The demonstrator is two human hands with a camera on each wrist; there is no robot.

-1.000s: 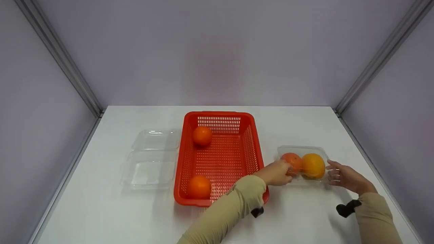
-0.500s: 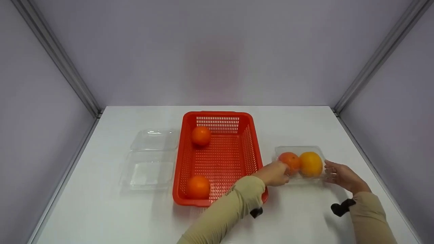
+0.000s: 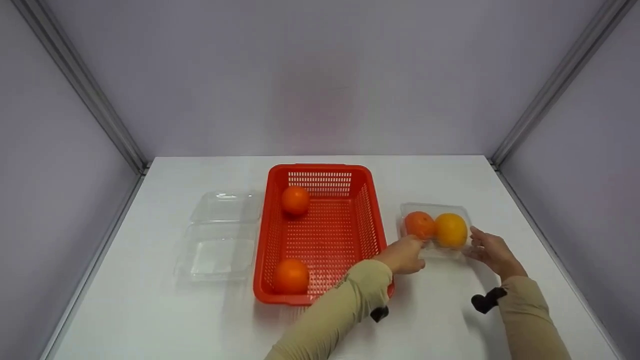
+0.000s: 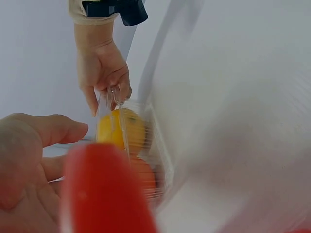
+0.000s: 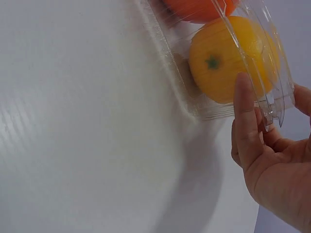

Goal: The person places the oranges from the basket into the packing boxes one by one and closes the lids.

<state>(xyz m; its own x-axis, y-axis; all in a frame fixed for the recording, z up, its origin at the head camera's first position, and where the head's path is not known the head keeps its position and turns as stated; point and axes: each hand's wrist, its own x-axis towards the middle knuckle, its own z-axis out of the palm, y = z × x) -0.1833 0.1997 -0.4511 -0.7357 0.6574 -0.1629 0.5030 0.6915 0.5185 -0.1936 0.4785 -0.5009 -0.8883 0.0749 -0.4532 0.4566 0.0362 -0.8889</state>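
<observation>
A clear plastic clamshell container (image 3: 435,206) with its lid down holds a reddish-orange fruit (image 3: 419,226) and a yellow-orange one (image 3: 451,231). My right hand (image 3: 495,251) pinches its right end; in the right wrist view the fingers (image 5: 249,128) lie on one side of the rim and the thumb on the other. Whether its base touches the table cannot be told. Below the near left corner is my left hand (image 3: 404,256). In the left wrist view that hand (image 4: 29,165) has its thumb extended and appears apart from the container, partly hidden by a blurred red rim.
A red plastic basket (image 3: 265,235) stands mid-table with two oranges inside, one orange (image 3: 295,201) at the back and another orange (image 3: 291,276) at the front. My left forearm crosses its near right corner. Left of it lies an opened clear container (image 3: 216,257).
The container with both fruits has shifted slightly left and away from me, along with my right hand. My left hand stays almost in place, and the container has drawn away from it.
</observation>
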